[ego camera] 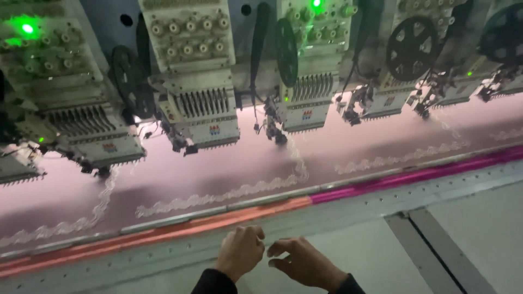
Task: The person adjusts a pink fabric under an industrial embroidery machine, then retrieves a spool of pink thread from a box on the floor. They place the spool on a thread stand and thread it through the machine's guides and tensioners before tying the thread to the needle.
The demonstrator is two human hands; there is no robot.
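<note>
My left hand [240, 251] and my right hand [304, 263] are close together at the bottom middle, over the grey metal table edge [348, 218]. The left hand's fingers are curled into a loose fist. The right hand's thumb and fingers are pinched toward the left hand; whether a thin thread runs between them is too small to tell. Just beyond the hands stretches pink fabric [218, 169] with white embroidered scallop lines [218, 196], clamped along an orange and magenta frame strip [229, 218].
A row of multi-needle embroidery heads [204, 103] hangs over the fabric across the top, with green indicator lights [27, 28] and black wheels [411, 48]. A dark seam [436, 250] crosses the grey table at the right.
</note>
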